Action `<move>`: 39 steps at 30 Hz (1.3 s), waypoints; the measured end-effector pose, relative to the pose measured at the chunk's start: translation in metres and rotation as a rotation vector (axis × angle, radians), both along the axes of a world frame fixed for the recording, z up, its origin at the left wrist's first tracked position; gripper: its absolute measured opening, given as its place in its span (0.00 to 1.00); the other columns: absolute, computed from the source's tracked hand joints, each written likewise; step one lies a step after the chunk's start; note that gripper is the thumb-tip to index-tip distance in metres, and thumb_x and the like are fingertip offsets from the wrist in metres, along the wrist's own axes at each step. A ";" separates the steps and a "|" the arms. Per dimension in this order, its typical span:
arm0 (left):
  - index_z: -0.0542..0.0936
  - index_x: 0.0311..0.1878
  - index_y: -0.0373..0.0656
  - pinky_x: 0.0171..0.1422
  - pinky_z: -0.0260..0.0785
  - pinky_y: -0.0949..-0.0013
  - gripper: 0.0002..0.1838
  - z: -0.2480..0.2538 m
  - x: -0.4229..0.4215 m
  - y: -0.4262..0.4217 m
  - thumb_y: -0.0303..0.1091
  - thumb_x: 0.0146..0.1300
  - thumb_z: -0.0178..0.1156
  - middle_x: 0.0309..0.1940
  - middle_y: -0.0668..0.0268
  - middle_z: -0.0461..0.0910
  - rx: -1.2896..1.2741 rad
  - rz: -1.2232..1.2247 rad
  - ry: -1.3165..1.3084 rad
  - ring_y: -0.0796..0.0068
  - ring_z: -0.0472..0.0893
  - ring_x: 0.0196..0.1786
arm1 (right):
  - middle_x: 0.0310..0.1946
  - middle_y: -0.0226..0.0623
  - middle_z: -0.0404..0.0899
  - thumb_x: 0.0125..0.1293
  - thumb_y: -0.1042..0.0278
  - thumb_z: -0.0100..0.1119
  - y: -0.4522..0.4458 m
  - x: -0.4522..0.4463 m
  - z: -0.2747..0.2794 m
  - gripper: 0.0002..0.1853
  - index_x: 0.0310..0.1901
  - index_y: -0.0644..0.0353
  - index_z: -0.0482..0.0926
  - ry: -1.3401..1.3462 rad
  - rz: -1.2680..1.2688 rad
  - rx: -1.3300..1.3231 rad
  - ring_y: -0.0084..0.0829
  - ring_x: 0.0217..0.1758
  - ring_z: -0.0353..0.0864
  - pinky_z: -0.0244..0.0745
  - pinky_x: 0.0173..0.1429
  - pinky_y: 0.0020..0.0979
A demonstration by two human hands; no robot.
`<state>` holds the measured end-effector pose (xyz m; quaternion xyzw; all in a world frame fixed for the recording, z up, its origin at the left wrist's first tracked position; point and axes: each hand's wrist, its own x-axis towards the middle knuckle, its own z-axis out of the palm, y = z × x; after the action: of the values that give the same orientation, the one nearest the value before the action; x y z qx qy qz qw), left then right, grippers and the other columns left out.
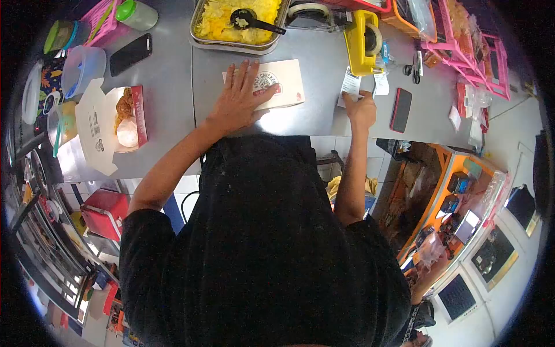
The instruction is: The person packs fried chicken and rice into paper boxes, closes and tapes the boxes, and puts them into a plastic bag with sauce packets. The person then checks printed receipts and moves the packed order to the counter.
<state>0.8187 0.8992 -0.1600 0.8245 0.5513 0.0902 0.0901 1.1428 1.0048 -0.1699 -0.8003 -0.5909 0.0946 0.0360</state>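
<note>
My left hand (240, 98) lies with its fingers spread on a closed cardboard food box (292, 81) with "Spicy Chicken" printed on its lid. At the table's front edge, my right hand (361, 110) pinches a printed paper receipt (351, 81). Just beyond that hand stands a yellow tape dispenser (359, 49), and a second paper slip (381, 84) hangs by its right side. On the left, an open food box (99, 127) holds a piece of fried chicken (124, 107) and a pale rounded mound of what looks like rice (127, 133).
A tray of yellow food (217, 23) with a black ladle (245, 20) stands at the back. Phones lie left (131, 54) and right (400, 110); scissors (413, 69) are near the right one. Pink baskets (462, 52) line the back right. Another person's arm (430, 277) shows at lower right.
</note>
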 end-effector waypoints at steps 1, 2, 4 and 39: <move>0.63 0.75 0.69 0.79 0.41 0.30 0.35 -0.003 0.001 0.000 0.54 0.66 0.61 0.77 0.40 0.47 0.016 0.005 -0.020 0.33 0.49 0.78 | 0.39 0.48 0.87 0.53 0.49 0.73 0.002 0.005 -0.004 0.25 0.44 0.61 0.83 0.055 -0.014 0.005 0.47 0.45 0.87 0.81 0.49 0.46; 0.63 0.75 0.69 0.79 0.41 0.30 0.35 -0.003 0.002 -0.001 0.54 0.66 0.62 0.77 0.40 0.47 0.010 0.007 0.000 0.34 0.49 0.78 | 0.38 0.47 0.87 0.53 0.50 0.73 0.003 0.014 -0.011 0.24 0.42 0.62 0.84 0.111 -0.028 0.008 0.46 0.44 0.87 0.80 0.49 0.45; 0.63 0.75 0.69 0.79 0.42 0.30 0.36 -0.003 0.003 0.000 0.55 0.65 0.62 0.77 0.41 0.47 0.003 0.019 0.043 0.34 0.49 0.78 | 0.35 0.46 0.87 0.54 0.51 0.73 0.007 0.022 -0.012 0.21 0.39 0.62 0.85 0.210 -0.023 0.015 0.43 0.41 0.87 0.80 0.47 0.42; 0.72 0.64 0.45 0.83 0.41 0.38 0.33 -0.013 -0.010 -0.005 0.42 0.55 0.71 0.68 0.55 0.67 0.112 -0.040 -0.311 0.52 0.63 0.74 | 0.40 0.46 0.86 0.56 0.74 0.69 0.014 -0.137 0.050 0.14 0.45 0.62 0.81 0.609 1.022 -0.215 0.42 0.45 0.87 0.80 0.51 0.37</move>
<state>0.8087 0.8942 -0.1729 0.8151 0.5084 0.2455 0.1299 1.0056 1.0187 -0.1203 -0.3512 -0.8508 0.3840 0.0723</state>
